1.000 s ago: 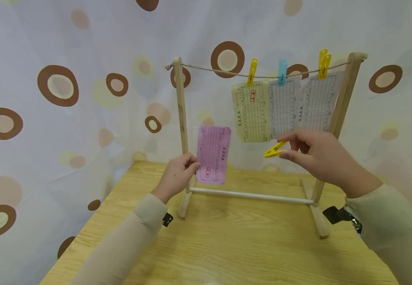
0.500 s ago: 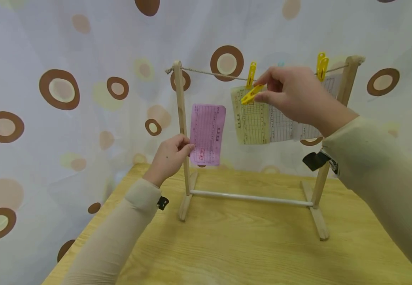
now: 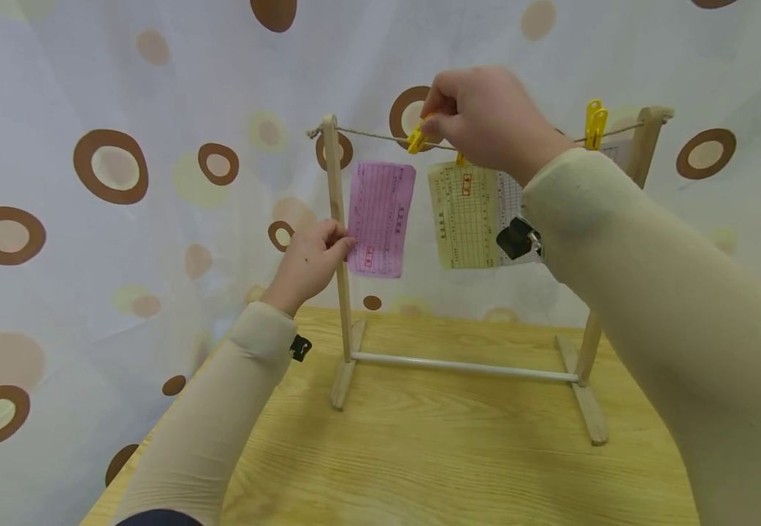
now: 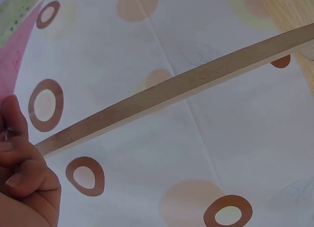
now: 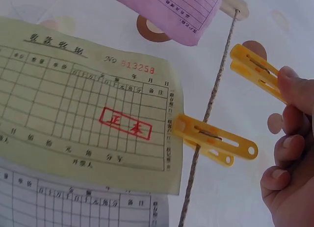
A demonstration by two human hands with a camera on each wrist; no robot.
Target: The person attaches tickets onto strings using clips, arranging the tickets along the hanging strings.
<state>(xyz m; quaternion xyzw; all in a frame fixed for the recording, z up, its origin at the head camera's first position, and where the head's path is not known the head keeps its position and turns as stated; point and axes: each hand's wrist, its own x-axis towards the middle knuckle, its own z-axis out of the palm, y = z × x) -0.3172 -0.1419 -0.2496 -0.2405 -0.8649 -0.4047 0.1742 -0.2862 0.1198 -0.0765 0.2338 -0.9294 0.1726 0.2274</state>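
My left hand (image 3: pixel 311 261) pinches a pink receipt slip (image 3: pixel 380 219) by its left edge, holding it upright below the rope (image 3: pixel 374 134) and beside the left post. Between thumb and fingertips of my right hand (image 3: pixel 486 117) is a yellow clothespin (image 3: pixel 416 140), its tip at the rope above the pink slip. In the right wrist view, a second yellow clothespin (image 5: pixel 216 138) fastens a yellow receipt slip (image 5: pixel 93 109) to the rope, and the pink slip (image 5: pixel 176 13) hangs just past it. A white slip (image 3: pixel 510 191) next to the yellow one is partly hidden behind my right arm.
A wooden stand with a left post (image 3: pixel 336 219), a right post (image 3: pixel 643 153) and a white lower bar (image 3: pixel 466 367) stands on the wooden table (image 3: pixel 446 453). Another yellow clothespin (image 3: pixel 595 126) grips the rope near the right post. A dotted curtain (image 3: pixel 177 88) hangs behind.
My right hand has moved up and left with the yellow clothespin, from below the hanging slips to the rope. My left hand has raised the pink slip toward the rope.
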